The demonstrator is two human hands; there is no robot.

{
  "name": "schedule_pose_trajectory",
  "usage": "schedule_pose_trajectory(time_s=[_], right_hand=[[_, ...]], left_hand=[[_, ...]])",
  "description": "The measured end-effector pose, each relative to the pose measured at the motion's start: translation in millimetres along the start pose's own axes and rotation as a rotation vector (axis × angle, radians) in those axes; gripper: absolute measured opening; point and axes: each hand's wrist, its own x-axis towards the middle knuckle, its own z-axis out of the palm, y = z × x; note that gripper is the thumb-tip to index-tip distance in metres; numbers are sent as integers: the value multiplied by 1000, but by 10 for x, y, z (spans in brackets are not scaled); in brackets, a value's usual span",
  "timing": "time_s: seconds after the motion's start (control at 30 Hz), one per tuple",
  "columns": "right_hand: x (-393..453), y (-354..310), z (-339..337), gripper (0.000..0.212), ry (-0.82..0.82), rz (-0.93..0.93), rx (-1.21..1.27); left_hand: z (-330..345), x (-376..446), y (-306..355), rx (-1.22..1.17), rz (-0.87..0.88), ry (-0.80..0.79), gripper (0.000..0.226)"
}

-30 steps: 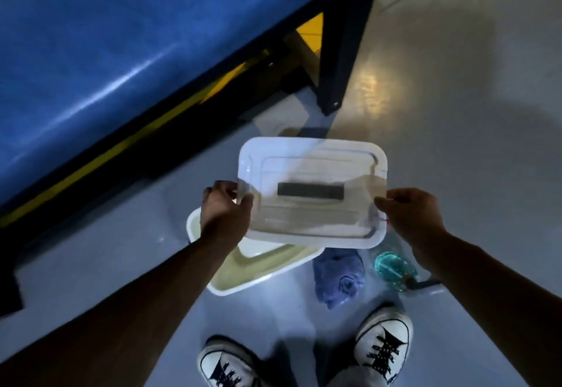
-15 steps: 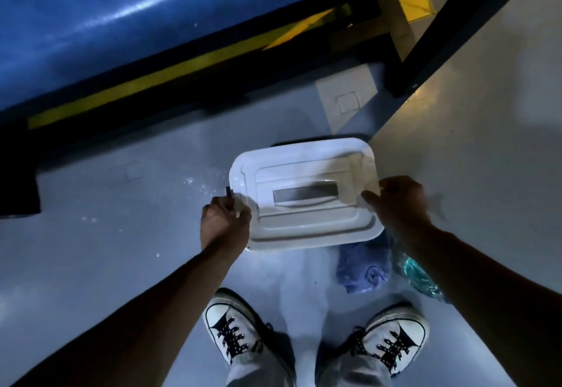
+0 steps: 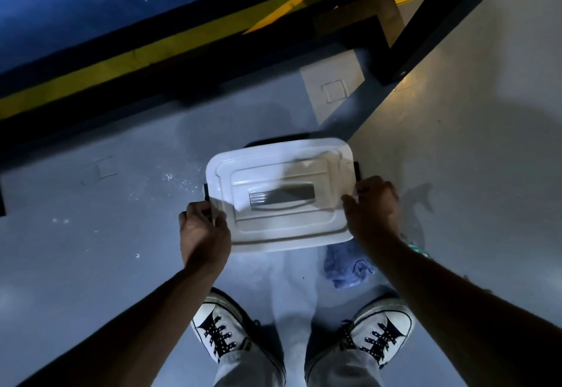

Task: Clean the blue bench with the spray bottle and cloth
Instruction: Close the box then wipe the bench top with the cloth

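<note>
White plastic lid [image 3: 281, 195] on its storage box, left hand [image 3: 204, 231] and right hand [image 3: 372, 204] pinching the lid's short edges, blue cloth [image 3: 346, 268] just behind the box, spray bottle [image 3: 418, 245] mostly hidden beside it, blue bench [image 3: 91, 0] beyond.

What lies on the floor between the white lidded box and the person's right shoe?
The crumpled blue cloth lies there in the head view, on the grey floor just below the white box and above the right shoe.

head view, steeply down, floor [image 3: 91, 265]
</note>
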Motion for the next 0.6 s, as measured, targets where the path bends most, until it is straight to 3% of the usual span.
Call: schedule_pose_trajectory(time_s=[0.2, 0.33, 0.4, 0.5, 0.6], right_hand=[[2, -43, 15, 23, 19, 17, 3], [41, -41, -58, 31, -66, 63, 25], [-28, 37, -105, 34, -26, 88, 78], [-342, 304, -80, 15, 82, 139, 150], [-637, 703, 92, 13, -10, 207, 113]], left_hand=[[5, -59, 110, -73, -116, 23, 17], [-114, -54, 211, -42, -157, -28, 16], [-189, -43, 197, -27, -136, -38, 23], [-262, -154, 103, -79, -20, 5, 19], [-218, -401, -88, -217, 91, -54, 7]])
